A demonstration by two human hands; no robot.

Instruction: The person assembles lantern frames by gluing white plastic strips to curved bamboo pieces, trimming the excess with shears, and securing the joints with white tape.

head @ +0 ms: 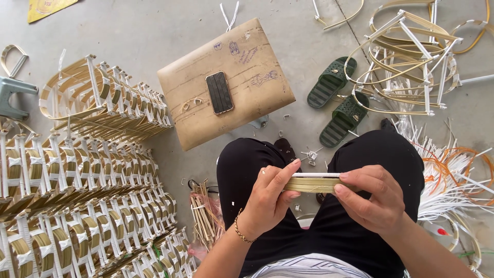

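Pinching a flat bundle of strips (313, 184) between them, the left hand (268, 198) and right hand (371, 198) held it level above the lap, fingers closed on its ends, a white strip (315, 175) lying along its top edge.

Grey concrete floor (154, 31). On it: tan board (257, 98) w/ phone (219, 92) on top, 2 green sandals (337, 100) beside, stacked bamboo frames (82, 185) at left, loose hoops (406, 62) top right, white strips (442, 180) at right, bits of scrap near centre.
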